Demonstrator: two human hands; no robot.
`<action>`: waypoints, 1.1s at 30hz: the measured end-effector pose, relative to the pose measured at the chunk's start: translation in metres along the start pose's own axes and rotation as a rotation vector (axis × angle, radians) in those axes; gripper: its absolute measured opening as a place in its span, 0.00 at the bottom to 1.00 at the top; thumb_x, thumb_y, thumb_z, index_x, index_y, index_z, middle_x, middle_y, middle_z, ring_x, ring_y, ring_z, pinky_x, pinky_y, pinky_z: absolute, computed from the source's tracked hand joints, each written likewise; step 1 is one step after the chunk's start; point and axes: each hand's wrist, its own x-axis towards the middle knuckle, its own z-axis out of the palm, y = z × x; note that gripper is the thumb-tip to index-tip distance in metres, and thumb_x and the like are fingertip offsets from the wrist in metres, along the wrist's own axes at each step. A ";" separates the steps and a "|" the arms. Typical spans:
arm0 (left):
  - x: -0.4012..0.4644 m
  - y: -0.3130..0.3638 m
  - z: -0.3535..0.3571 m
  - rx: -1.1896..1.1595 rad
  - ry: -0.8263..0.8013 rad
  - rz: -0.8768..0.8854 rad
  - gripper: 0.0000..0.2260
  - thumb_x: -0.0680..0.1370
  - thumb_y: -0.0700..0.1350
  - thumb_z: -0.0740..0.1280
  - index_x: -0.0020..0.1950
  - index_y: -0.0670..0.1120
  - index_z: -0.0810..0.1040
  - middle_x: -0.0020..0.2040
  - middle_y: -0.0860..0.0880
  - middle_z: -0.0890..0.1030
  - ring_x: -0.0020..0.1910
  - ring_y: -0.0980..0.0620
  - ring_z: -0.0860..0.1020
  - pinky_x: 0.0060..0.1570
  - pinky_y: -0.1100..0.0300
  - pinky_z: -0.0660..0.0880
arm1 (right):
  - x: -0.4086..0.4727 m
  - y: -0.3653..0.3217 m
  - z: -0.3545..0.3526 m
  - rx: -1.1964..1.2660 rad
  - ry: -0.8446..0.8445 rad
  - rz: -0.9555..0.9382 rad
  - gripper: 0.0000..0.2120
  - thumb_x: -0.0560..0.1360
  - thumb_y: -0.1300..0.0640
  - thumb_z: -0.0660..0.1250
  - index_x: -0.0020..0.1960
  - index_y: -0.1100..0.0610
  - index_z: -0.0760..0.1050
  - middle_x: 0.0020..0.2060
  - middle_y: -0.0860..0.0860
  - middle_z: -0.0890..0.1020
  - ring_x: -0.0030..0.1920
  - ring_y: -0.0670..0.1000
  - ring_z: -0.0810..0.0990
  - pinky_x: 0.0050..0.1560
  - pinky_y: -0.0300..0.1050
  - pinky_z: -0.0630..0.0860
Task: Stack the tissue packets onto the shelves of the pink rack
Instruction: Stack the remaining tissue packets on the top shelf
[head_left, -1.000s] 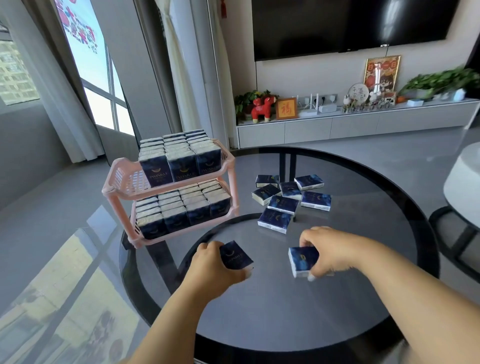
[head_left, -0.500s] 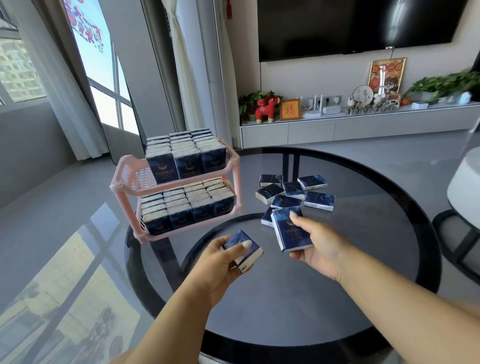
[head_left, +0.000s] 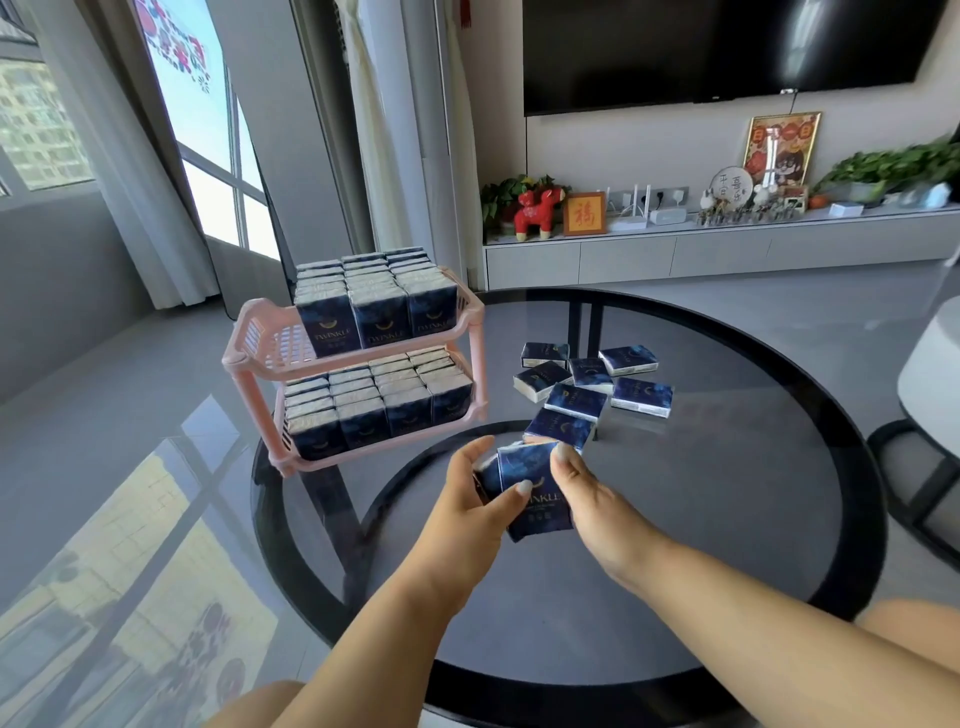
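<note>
Both packets now pressed together (head_left: 530, 488), left hand (head_left: 470, 499) and right hand (head_left: 587, 499) gripping them; ready for pink rack (head_left: 244, 358).

Bright daylight pours in from the window (head_left: 208, 130) on my left, and it is blown out to near white there. The floor (head_left: 130, 545) mirrors that window in a pale glare, and the dark glass surface (head_left: 727, 493) carries a soft sheen. The television (head_left: 727, 47) shows a faint streak of reflection. Straight lines bow toward the edges, and the far right plants (head_left: 893, 166) smear slightly.
</note>
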 end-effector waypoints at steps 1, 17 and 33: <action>0.000 0.000 -0.002 0.050 -0.001 0.019 0.23 0.79 0.38 0.67 0.70 0.53 0.64 0.55 0.51 0.81 0.50 0.58 0.82 0.51 0.62 0.78 | 0.001 0.002 0.000 0.062 -0.031 0.012 0.27 0.75 0.32 0.49 0.67 0.43 0.68 0.63 0.43 0.77 0.65 0.42 0.73 0.68 0.45 0.65; 0.004 -0.002 -0.018 0.760 0.109 0.129 0.31 0.70 0.49 0.76 0.70 0.53 0.66 0.60 0.58 0.66 0.63 0.55 0.65 0.61 0.62 0.66 | 0.001 0.012 0.009 0.101 -0.014 0.115 0.37 0.65 0.26 0.47 0.71 0.40 0.59 0.70 0.42 0.66 0.70 0.41 0.64 0.75 0.47 0.54; -0.010 0.014 -0.045 0.816 0.164 0.231 0.21 0.68 0.49 0.78 0.56 0.57 0.72 0.49 0.58 0.77 0.44 0.60 0.76 0.38 0.71 0.69 | 0.009 0.029 0.006 -0.081 0.197 -0.048 0.24 0.75 0.34 0.49 0.54 0.49 0.73 0.48 0.53 0.79 0.52 0.51 0.79 0.58 0.45 0.75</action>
